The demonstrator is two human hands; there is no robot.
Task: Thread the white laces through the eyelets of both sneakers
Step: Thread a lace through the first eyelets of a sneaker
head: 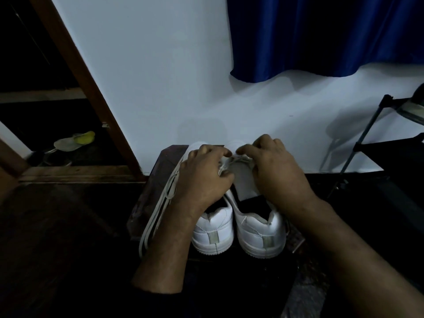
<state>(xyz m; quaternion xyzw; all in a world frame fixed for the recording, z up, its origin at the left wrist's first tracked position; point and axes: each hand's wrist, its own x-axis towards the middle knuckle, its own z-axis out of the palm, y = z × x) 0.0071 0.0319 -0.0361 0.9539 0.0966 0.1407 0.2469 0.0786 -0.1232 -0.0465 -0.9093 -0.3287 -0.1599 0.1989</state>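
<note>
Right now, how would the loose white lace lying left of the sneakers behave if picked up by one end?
Probably floppy: the loose lace lies in slack, curving strands beside the left sneaker. Likely light and thin, so it would dangle and trail. It may snag, since the left hand covers its upper part.

Two sneakers side by side, heels nearest the viewer: left sneaker (pixel 212 232) beside right sneaker (pixel 261 235), loose lace (pixel 158 210) lying to their left, both hands (pixel 204 177) over the front of the pair, wall (pixel 149 76) behind.

Two white sneakers (pixel 238 226) side by side, heels toward camera, left hand (pixel 204 175) and right hand (pixel 273 171) pinching lace (pixel 238 159) over right sneaker's tongue, loose lace (pixel 158 212) trailing left.
</note>
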